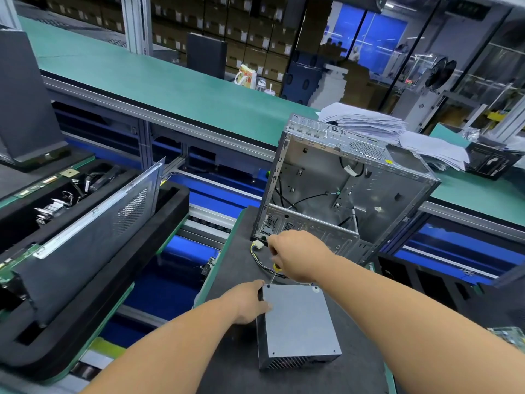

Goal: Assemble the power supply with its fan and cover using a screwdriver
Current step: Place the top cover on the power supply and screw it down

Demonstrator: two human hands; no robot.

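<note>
The grey power supply (298, 325) lies flat on a dark mat (233, 274), its cover up; the left hand (250, 301) grips its far-left edge, fingers curled over the side, while the right hand (298, 255) wraps a screwdriver (275, 273) whose tip meets the far-left corner screw. Its cable bundle (262, 258) trails toward an open metal computer case (341, 189) standing just behind. Paper stacks (369, 123) rest on the green conveyor (170, 81) beyond, with foam trays (85, 251) to the left.
</note>
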